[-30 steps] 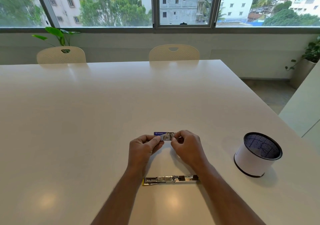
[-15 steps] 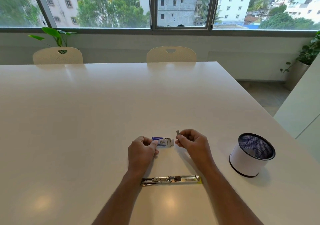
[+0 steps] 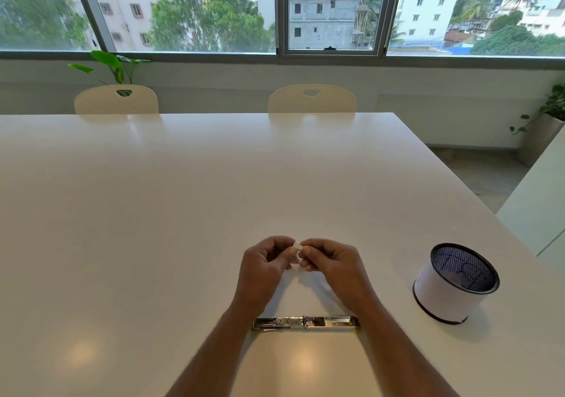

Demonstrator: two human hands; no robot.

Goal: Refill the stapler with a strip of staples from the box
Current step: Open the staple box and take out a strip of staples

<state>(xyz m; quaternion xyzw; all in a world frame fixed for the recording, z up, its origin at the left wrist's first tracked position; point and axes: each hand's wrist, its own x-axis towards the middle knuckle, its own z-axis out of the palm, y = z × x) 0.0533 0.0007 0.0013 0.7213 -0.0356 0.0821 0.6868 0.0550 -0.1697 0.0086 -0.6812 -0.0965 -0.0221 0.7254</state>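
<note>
My left hand (image 3: pixel 264 266) and my right hand (image 3: pixel 331 262) meet fingertip to fingertip above the table, both pinching a small pale piece of the staple box (image 3: pixel 297 247). My fingers hide the rest of the box and its blue face. No staple strip shows between my fingers. The stapler (image 3: pixel 305 322) lies opened out flat on the table, a long shiny metal bar between my forearms, nearer to me than my hands. Neither hand touches it.
A white pen cup with a black mesh inside (image 3: pixel 455 283) stands to the right of my right hand. The white table (image 3: pixel 183 198) stretches far ahead to two cream chairs (image 3: pixel 312 98). The table's right edge runs close behind the cup.
My hands were apart, the left holding the blue box and the right holding up a small grey strip. They have now come together and lifted slightly, and the box's blue face is hidden.
</note>
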